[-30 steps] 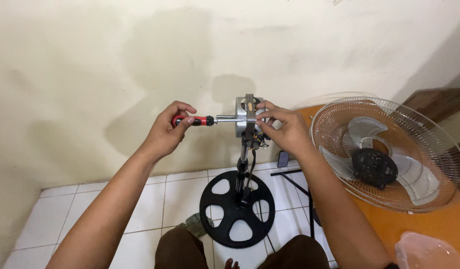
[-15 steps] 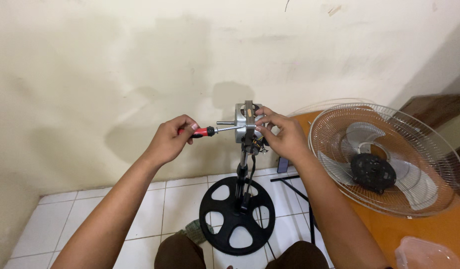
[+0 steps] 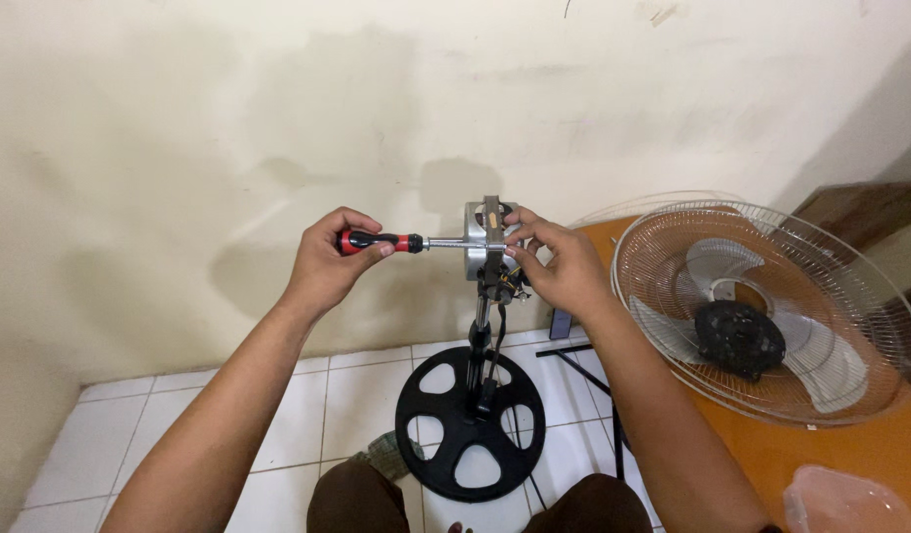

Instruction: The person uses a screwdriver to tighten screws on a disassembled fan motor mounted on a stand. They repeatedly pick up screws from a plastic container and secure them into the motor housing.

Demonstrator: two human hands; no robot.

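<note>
Driving a red-and-black screwdriver (image 3: pixel 381 242) into the bare fan motor (image 3: pixel 487 240) at frame centre, the left hand (image 3: pixel 329 265) has its fingers wrapped round the handle while the right hand (image 3: pixel 557 265) pinches the motor housing steady. Grille and blades (image 3: pixel 761 308) already lie off on the bench (image 3: pixel 850 449) at right; the motor stays on its stand (image 3: pixel 471 422). Open room left, wall close behind.

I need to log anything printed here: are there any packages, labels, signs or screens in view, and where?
None that I can make out.
The fan motor, the screwdriver, the fan guard on the orange table and the round black base show no label.
A clear plastic container at the bottom right looks unmarked.
</note>
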